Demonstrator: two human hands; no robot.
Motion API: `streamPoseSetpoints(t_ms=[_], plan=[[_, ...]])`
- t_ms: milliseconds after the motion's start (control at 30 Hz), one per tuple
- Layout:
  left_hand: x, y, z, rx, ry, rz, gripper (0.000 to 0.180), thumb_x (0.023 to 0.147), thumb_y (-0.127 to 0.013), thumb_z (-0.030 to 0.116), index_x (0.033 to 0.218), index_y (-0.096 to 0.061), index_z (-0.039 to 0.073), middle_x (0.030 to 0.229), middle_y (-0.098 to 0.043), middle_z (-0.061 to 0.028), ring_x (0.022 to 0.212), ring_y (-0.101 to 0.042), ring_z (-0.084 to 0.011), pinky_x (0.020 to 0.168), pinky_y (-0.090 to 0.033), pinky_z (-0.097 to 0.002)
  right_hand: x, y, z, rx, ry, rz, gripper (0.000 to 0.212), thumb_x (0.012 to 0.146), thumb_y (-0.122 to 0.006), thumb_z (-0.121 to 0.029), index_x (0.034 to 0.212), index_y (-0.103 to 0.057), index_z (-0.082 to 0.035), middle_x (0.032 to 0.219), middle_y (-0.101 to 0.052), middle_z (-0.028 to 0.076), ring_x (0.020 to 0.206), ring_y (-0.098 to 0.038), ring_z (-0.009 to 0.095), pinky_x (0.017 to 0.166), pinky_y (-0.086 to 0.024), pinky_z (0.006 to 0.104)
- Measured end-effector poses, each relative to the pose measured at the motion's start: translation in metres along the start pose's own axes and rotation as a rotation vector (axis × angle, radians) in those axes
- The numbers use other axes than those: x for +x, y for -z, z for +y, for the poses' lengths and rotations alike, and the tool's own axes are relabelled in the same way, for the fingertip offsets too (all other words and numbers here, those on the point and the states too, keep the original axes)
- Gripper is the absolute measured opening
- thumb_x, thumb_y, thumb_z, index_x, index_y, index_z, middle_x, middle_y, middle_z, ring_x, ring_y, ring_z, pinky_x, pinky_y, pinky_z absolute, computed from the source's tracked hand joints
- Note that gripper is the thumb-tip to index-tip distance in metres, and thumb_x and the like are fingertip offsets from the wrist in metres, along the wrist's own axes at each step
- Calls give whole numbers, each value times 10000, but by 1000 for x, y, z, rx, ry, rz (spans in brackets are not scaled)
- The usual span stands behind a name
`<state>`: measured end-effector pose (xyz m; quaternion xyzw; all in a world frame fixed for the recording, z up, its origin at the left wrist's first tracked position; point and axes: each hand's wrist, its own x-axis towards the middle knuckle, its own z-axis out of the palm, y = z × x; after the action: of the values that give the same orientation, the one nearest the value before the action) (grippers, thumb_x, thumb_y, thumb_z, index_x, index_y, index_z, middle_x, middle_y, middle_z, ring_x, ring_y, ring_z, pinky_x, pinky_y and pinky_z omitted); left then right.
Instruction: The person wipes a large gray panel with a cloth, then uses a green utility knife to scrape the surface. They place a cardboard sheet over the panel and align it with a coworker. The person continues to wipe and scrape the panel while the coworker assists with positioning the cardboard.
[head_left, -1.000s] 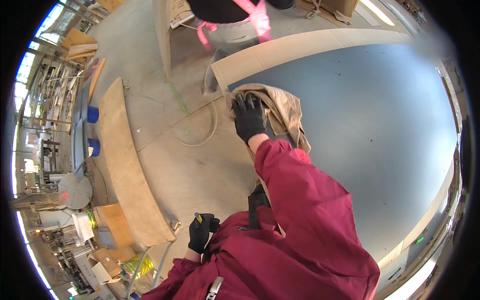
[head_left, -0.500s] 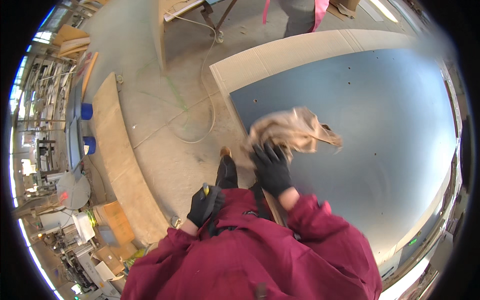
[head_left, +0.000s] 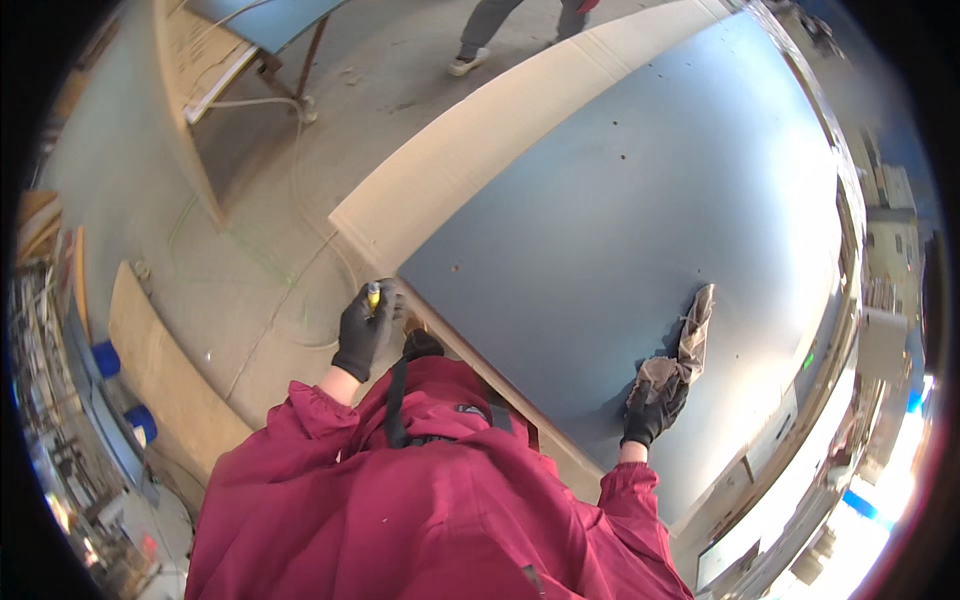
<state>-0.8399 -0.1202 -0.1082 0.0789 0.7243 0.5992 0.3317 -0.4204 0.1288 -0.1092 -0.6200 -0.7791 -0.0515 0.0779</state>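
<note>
My right hand (head_left: 654, 408), in a black glove, is closed on a crumpled brown-grey rag (head_left: 694, 340). The rag rests on a large blue-grey panel (head_left: 560, 260), and its far end trails away from the fingers. A few small holes dot the panel. My left hand (head_left: 364, 325), gloved in black too, is held just off the panel's left corner. Its fingers are wrapped round a small yellow stick-shaped tool (head_left: 374, 296), of which only one end sticks out, so its kind is unclear.
Under the panel lies cardboard (head_left: 470, 140), showing along its far edge. A long curved-looking board (head_left: 165, 370) lies on the floor at left, near blue containers (head_left: 106, 358). Another person's legs (head_left: 485, 28) stand beyond. A table (head_left: 270, 22) is at the far left.
My right hand has swept the rag rightward across the panel, away from its left edge. My left hand has risen forward with the yellow tool. The view has turned and shifted right.
</note>
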Motion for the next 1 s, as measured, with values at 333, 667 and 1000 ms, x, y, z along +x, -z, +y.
streamPoseSetpoints(t_ms=[333,667,1000], plan=[[54,-2,13,439,25,-181,364,928,-507,311,1184,-534,53,841,-634,-72,706,-606,-149,662,-488,-292,171,-29,2,32,-896,1,783,788,-381,-673,1407,-310,-199,1403,-366,144,1264,-399,290,1016,-323,429],[48,-2,35,343,290,-79,312,909,-553,252,1114,-576,18,895,-611,-44,733,-554,-93,611,-473,-243,455,-101,-111,-51,-296,170,680,884,-291,-599,1377,-368,-138,1427,-345,126,1318,-310,319,1078,-243,402],[55,3,56,350,390,-202,373,934,-520,303,1174,-537,18,815,-557,6,626,-508,-54,563,-444,-192,391,-86,-335,181,493,184,501,853,-492,-418,1271,-486,-142,1257,-523,146,1151,-493,321,984,-348,431]])
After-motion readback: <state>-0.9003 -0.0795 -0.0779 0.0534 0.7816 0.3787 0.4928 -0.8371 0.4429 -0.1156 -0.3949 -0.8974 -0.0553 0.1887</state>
